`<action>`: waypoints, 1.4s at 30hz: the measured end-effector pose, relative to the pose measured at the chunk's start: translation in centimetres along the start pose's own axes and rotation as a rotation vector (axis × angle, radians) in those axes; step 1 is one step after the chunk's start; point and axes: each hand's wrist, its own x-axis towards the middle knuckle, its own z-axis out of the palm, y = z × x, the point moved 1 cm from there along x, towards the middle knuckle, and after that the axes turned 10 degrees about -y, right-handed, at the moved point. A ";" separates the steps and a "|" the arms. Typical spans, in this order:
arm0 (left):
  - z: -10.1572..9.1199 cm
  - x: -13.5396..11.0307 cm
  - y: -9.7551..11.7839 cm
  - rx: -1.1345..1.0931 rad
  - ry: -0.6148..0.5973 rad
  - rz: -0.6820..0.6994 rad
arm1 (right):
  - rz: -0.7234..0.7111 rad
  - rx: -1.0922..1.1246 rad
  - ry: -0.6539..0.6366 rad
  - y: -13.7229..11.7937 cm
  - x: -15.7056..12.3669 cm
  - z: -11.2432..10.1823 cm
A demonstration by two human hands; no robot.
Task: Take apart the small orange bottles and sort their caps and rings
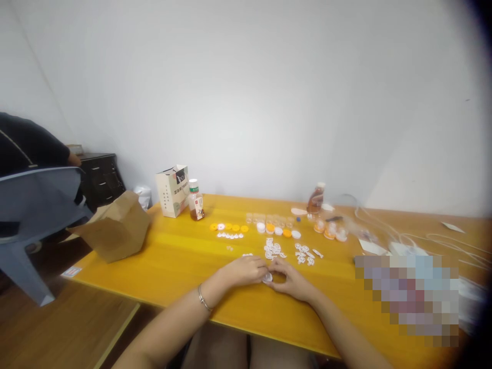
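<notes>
My left hand [246, 270] and my right hand [290, 279] meet over the yellow table [180, 256], fingers curled together around a small white round piece [267, 278]. A thin bracelet circles my left wrist. Just beyond my hands lie several small white flat pieces [273, 249] and more of them further right [305, 254]. Behind those runs a row of yellow and white caps [229, 227] and small clear cups [269, 219].
A brown paper bag [115, 230] lies at the table's left end, a white paper bag [172, 190] and a drink bottle [196, 201] behind it. Another bottle [315, 199] stands far right of centre. White cables [423, 238] trail at right. A grey chair [34, 215] stands at left.
</notes>
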 end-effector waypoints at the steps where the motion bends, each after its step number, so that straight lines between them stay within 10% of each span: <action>1: 0.0 0.0 0.0 -0.029 0.007 -0.003 | 0.006 -0.003 -0.001 0.0 0.0 0.0; 13: -1.5 -2.6 -5.0 -0.266 0.042 -0.341 | 0.047 0.040 0.027 0.2 -0.2 0.2; 26: -0.1 -1.9 -4.5 -0.151 -0.064 -0.360 | 0.042 0.026 0.029 -0.2 -0.1 0.0; 42: -1.9 -0.3 0.4 -0.428 0.010 -0.002 | 0.020 0.002 0.018 0.3 -0.1 0.1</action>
